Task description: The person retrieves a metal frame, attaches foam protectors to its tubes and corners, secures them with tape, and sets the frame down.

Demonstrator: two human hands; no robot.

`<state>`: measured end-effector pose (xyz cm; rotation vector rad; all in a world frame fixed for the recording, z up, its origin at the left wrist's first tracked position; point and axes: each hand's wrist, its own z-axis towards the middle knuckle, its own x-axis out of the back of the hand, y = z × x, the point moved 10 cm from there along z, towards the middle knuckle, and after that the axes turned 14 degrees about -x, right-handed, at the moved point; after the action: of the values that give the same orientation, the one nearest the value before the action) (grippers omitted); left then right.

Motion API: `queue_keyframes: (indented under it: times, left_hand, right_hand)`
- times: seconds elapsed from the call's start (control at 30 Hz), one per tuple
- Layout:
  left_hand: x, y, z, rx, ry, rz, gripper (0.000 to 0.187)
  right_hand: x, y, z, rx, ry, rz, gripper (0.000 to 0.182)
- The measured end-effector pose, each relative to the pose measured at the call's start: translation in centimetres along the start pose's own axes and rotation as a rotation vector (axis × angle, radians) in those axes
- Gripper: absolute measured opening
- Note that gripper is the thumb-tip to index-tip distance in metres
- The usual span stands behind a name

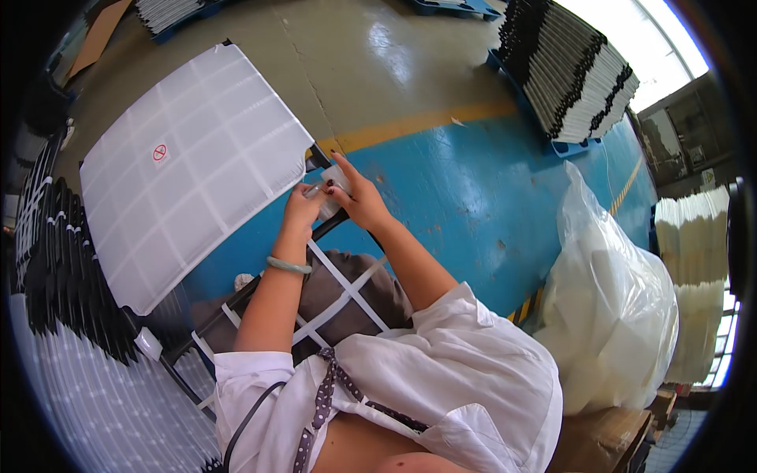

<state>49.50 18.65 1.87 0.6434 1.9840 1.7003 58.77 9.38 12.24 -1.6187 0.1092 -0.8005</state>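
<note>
My left hand (302, 211) and my right hand (359, 195) are close together at one joint of a black tubular frame (330, 225). Between them is a whitish, partly see-through wrap (328, 208) around the tube, and the fingers of both hands pinch it. Beyond the hands, a white fabric panel (197, 165) with a pale grid and a small red prohibition label (160, 152) is stretched on the frame. Crossed white straps (347, 288) span the near section, over my lap. A similar white wrap (147, 344) sits on the opposite joint at left.
Stacked black-and-white frames (564, 71) rest on a blue pallet (574, 147) at upper right. A clear plastic bag (607, 307) with pale contents stands to my right, by a cardboard box (603, 441). More black-framed panels (75, 260) line the left side. The floor (449, 189) is blue with yellow lines.
</note>
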Motion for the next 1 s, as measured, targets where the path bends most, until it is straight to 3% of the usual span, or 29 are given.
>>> queue_keyframes:
  times: [0.1,0.23,0.3,0.33,0.37,0.43,0.57,0.7,0.77,1.0]
  left_hand:
    - [0.2,-1.5,0.1,0.050,0.024,-0.179,0.043]
    - [0.8,0.4,0.3,-0.146,0.045,-0.133,0.048]
    - [0.7,2.5,-1.5,-0.052,0.024,-0.211,0.045]
    - [1.5,2.3,-1.2,-0.084,0.117,-0.262,0.047]
    - [1.5,1.2,-1.1,-0.021,0.150,-0.349,0.043]
    - [0.9,2.4,-1.9,-0.021,0.059,-0.503,0.039]
    - [-0.2,4.0,-2.4,-0.010,-0.003,-0.468,0.042]
    - [-0.5,3.0,-1.9,0.011,-0.023,-0.520,0.050]
    - [-0.6,3.2,-1.9,0.013,-0.030,-0.561,0.051]
    - [-1.0,4.9,-2.7,0.048,-0.004,-0.717,0.040]
  right_hand:
    - [0.0,0.1,0.0,0.052,0.025,0.048,0.066]
    - [-0.1,0.3,0.2,-0.020,0.053,-0.046,0.070]
    - [0.0,-0.5,0.0,0.008,0.101,-0.148,0.072]
    - [-0.3,0.0,0.1,-0.096,0.038,-0.051,0.073]
    - [-0.1,-0.2,0.3,-0.058,0.075,-0.074,0.073]
    - [-0.2,-0.3,0.2,0.008,0.126,-0.127,0.073]
    - [-0.6,0.1,0.5,-0.095,0.025,-0.055,0.070]
    - [-0.6,-0.4,0.6,0.025,0.076,-0.077,0.064]
    - [-0.7,-0.2,0.6,-0.023,0.046,-0.042,0.061]
    - [-1.2,0.5,1.4,0.033,-0.019,0.097,0.056]
